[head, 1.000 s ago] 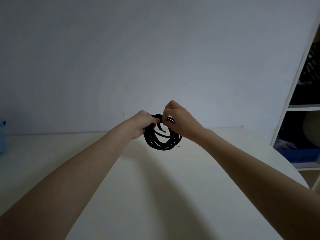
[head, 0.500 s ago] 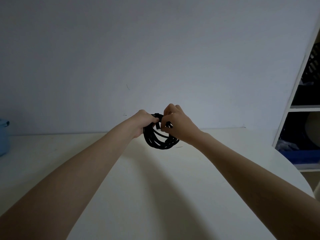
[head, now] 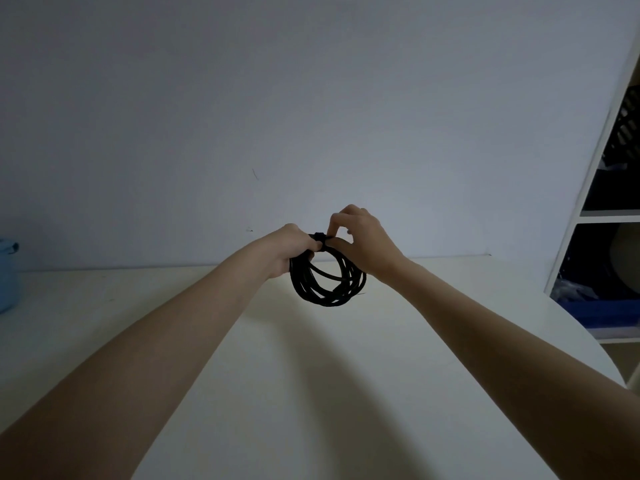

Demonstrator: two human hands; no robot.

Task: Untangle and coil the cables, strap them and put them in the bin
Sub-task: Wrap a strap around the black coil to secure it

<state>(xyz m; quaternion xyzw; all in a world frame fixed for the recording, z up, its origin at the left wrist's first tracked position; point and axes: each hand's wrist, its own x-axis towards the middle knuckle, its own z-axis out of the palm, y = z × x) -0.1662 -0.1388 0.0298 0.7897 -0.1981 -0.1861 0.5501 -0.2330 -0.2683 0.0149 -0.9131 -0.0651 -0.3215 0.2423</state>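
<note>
A black cable coil (head: 327,284) hangs in several loops above the far part of the white table (head: 311,393). My left hand (head: 292,249) grips the top left of the coil. My right hand (head: 362,240) pinches a black strap (head: 320,237) wrapped round the top of the coil, thumb and forefinger on it. The strap's end is hidden between my fingers. The lower half of the coil hangs free between my wrists.
A light blue container (head: 7,275) stands at the table's far left edge. A white shelf unit (head: 588,216) stands at the right, with a blue bin (head: 602,311) on its lower shelf. A plain wall runs behind the table.
My right hand has shifted from covering the coil's right side to pinching the strap at its top. The coil hangs a little lower and more of it shows.
</note>
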